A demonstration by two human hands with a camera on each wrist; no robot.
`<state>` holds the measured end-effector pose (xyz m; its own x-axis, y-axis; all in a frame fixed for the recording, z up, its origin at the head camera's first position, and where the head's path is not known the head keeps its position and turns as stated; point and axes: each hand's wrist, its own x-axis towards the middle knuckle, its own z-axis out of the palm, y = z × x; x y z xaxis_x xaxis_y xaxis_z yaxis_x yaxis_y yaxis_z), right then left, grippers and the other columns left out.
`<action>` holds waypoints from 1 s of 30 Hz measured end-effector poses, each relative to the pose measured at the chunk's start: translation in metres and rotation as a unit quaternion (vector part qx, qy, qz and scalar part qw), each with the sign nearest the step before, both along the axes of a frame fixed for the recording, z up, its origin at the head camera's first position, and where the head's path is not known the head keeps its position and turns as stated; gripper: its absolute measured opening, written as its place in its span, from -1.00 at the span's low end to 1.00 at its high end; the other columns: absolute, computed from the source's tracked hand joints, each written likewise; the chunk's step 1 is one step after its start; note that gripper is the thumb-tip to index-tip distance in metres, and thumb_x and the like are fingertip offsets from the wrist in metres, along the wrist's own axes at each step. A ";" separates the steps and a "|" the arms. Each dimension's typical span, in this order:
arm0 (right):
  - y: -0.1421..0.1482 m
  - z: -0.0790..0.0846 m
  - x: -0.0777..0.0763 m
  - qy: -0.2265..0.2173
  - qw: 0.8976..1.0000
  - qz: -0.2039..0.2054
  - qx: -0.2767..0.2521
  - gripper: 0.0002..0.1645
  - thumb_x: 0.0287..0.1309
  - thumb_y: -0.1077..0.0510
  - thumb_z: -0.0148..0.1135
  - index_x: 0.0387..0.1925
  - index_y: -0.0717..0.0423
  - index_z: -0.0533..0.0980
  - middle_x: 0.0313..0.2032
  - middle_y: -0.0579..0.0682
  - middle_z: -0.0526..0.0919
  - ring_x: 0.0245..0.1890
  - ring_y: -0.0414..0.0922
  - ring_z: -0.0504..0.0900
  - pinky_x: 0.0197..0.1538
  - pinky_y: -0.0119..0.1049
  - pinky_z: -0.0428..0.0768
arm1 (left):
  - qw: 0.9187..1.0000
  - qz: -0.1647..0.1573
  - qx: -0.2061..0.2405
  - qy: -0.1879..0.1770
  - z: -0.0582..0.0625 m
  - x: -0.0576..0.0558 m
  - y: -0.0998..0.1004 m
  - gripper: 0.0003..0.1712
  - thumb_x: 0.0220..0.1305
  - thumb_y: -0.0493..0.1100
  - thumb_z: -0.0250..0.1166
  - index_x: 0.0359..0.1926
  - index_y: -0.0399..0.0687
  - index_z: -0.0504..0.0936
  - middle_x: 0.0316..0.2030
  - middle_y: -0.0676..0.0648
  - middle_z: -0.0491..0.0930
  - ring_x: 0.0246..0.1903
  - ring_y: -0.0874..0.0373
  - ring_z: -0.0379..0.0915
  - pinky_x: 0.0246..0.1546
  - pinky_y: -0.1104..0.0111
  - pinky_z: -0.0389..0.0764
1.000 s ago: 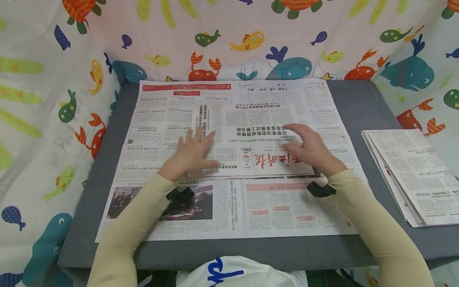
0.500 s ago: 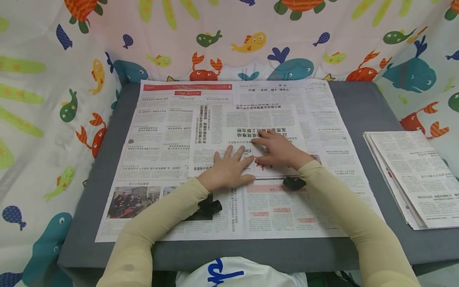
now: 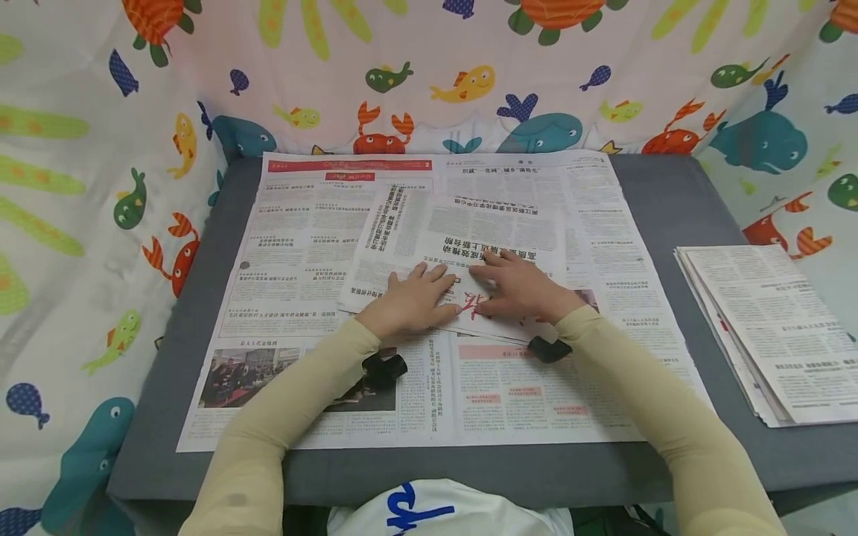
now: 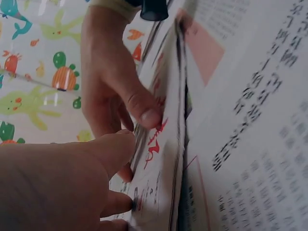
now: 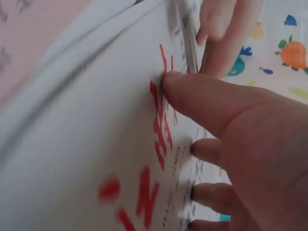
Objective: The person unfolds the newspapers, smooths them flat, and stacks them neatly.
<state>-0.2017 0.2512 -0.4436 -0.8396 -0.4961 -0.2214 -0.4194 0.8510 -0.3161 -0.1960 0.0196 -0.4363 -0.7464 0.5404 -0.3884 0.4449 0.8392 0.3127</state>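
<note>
A folded newspaper [image 3: 496, 216] with red title characters lies tilted on top of a larger spread newspaper [image 3: 268, 298]. My left hand [image 3: 412, 301] rests on the folded newspaper near its lower middle, fingers spread. Close beside it, my right hand [image 3: 526, 290] touches the same paper over the red title, its fingers pointing left. In the left wrist view, the thumb and fingertips of the left hand [image 4: 62, 178] meet the paper's surface. The right wrist view has the right hand's thumb [image 5: 187, 91] on the red characters. Neither hand grips anything.
A stack of newspapers [image 3: 771, 335] lies at the right side of the grey table [image 3: 663, 201]. A curtain [image 3: 429, 82] printed with sea animals hangs behind and beside the table.
Both hands have come together over the folded newspaper, the left moving right and the right moving left. The folded newspaper has turned slightly clockwise, while the spread one stays put.
</note>
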 end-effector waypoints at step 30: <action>-0.056 0.002 0.042 0.013 0.998 0.063 -0.011 -0.06 0.11 -0.27 0.47 0.47 -0.13 0.39 0.59 0.15 0.15 0.56 0.29 0.14 0.39 0.43 0.27 | 0.996 0.087 -0.020 0.001 0.005 -0.051 0.002 -0.31 0.52 0.16 0.08 0.59 0.37 0.17 0.64 0.10 -0.02 0.61 -0.35 -0.29 0.40 -0.47 -0.02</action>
<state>-0.1601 0.1954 -0.4419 -0.7753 -0.6030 -0.1878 -0.5313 0.7835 -0.3222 -0.2465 0.0219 -0.4314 -0.8281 0.3874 -0.4052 0.2926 0.9152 0.2770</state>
